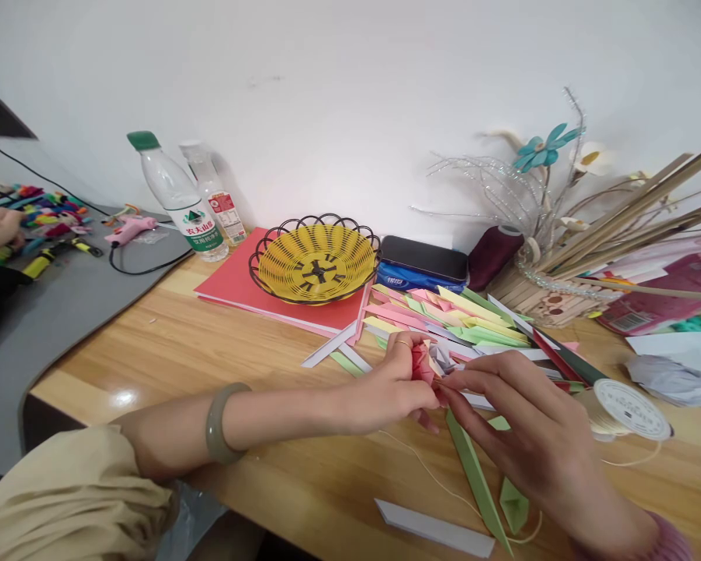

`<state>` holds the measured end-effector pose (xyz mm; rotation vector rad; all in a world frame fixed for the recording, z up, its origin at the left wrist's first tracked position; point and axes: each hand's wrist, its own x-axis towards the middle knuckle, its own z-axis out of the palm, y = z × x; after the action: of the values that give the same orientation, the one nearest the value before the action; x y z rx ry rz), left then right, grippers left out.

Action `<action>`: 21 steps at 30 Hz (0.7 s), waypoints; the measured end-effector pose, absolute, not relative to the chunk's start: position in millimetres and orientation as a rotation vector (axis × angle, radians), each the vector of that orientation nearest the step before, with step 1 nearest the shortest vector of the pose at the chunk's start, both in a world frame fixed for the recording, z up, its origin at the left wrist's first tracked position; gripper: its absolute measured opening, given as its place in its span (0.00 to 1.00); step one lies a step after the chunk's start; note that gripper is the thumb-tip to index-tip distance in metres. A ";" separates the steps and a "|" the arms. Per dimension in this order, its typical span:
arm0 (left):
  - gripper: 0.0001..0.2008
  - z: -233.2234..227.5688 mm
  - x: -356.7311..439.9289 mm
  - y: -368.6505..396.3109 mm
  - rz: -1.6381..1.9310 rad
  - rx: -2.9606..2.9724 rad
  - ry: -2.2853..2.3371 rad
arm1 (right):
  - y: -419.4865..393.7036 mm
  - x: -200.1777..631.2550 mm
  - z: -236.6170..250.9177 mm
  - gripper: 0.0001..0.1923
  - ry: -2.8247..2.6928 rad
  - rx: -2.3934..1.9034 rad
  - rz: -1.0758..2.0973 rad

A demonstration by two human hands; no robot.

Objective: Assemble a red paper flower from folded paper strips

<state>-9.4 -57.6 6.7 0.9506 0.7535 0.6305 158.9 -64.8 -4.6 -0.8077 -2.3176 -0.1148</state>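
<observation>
The yellow woven basket [318,265] with a looped black rim sits on a stack of red paper [225,292], its bottom showing a black cross pattern, near the wall and beyond the left forearm. To its left stand a clear bottle [175,195] with a green cap and, just beside it, a smaller bottle [225,206] with a red label and a little yellowish liquid low down. At the right, a holder made of wooden sticks [554,300] carries artificial flowers, silvery twigs and long flat strips that lean out over the table. The folded paper piece [421,362], pink and greyish white, is held above the table just in front of a heap of folded paper strips [449,315]. The left hand [406,382] curls its fingers around it, and the right hand [519,413] pinches thumb and forefinger at its lower edge; the fingers hide much of it. A thread spool [625,409] lies just beyond the right hand, near crumpled grey paper [669,379]. Behind the strips, a dark phone [425,259] rests on a blue packet [412,278], beside a maroon cone of thread [494,257]
</observation>
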 end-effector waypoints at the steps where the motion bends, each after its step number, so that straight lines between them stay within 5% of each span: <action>1: 0.26 7.2 -9.1 -57.7 0.629 0.954 0.753 | -64.7 159.0 -4.3 0.09 -2.312 -0.813 -0.137; 14: 0.19 3.8 -8.9 -56.9 0.580 0.924 0.685 | -73.2 172.0 -4.2 0.10 -2.375 -0.539 -0.671; 21: 0.20 6.8 -9.7 -56.1 0.583 0.922 0.699 | -66.6 163.2 9.4 0.08 -2.354 -0.634 -0.170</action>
<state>-9.7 -56.1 6.8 0.9217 0.6993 0.5825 163.2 -66.6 9.4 -0.6338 -2.3542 -0.1702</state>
